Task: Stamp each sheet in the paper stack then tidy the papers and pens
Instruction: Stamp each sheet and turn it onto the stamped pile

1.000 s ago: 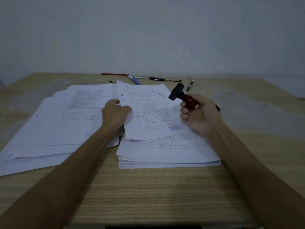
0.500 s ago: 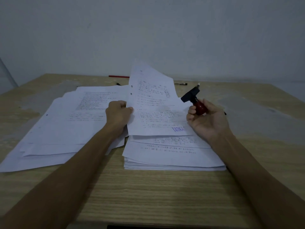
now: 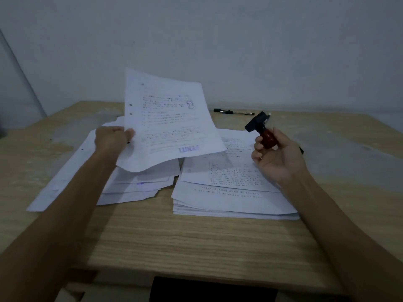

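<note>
My left hand (image 3: 112,138) pinches the left edge of a printed sheet (image 3: 170,125) with a blue stamp mark near its bottom, and holds it lifted and tilted above the table. My right hand (image 3: 277,155) grips a stamp (image 3: 261,129) with a red handle and black head, raised over the thick paper stack (image 3: 231,192) at centre right. A loose spread of stamped sheets (image 3: 135,186) lies to the left, partly hidden by the lifted sheet and my left arm.
A black pen (image 3: 233,112) lies near the back edge of the wooden table (image 3: 196,240), and another pen tip shows behind the stamp. A white wall stands close behind. A dark object sits below the table's front edge.
My left hand has lifted the top stamped sheet off the right stack and carried it up and leftward. My right hand kept the stamp raised.
</note>
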